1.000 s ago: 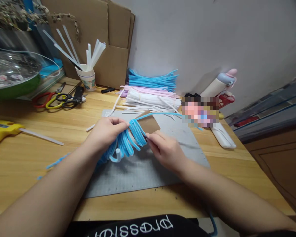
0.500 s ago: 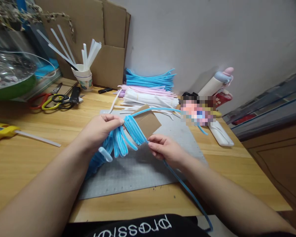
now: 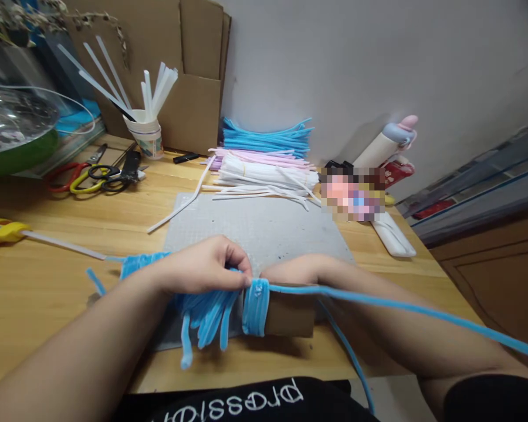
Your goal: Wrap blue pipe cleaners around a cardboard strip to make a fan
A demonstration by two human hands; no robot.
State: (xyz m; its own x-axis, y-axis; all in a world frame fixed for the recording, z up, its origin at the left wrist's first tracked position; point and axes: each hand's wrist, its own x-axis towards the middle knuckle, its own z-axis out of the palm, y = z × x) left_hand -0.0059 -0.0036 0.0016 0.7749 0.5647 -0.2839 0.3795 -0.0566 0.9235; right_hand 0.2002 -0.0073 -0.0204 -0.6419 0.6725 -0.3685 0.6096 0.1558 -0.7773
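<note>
My left hand (image 3: 211, 264) is closed, thumb and fingertips pinching the upper edge of a cardboard strip (image 3: 290, 316) beside a band of blue pipe cleaner (image 3: 256, 310) wound tightly round it. Blue loops and loose ends (image 3: 206, 319) dangle below this hand, and more wound blue pipe cleaner (image 3: 143, 262) shows beyond the forearm. From the band's top, a long blue pipe cleaner (image 3: 378, 300) runs off to the right, across my right forearm. My right hand (image 3: 290, 271) is behind the cardboard strip, its fingers hidden. Another blue length (image 3: 349, 351) hangs over the table's front edge.
A grey cutting mat (image 3: 255, 228) lies on the wooden table. Bundles of blue (image 3: 266, 139) and white pipe cleaners (image 3: 264, 176) lie at the back. Scissors (image 3: 90, 179), a cup of glue sticks (image 3: 145, 135) and a yellow glue gun (image 3: 0, 234) stand left; a bottle (image 3: 382, 143) leans right.
The cardboard strip has come lower and nearer, turning level. My right hand has gone from its lower edge to behind it, and the free pipe cleaner now stretches rightward across the forearm.
</note>
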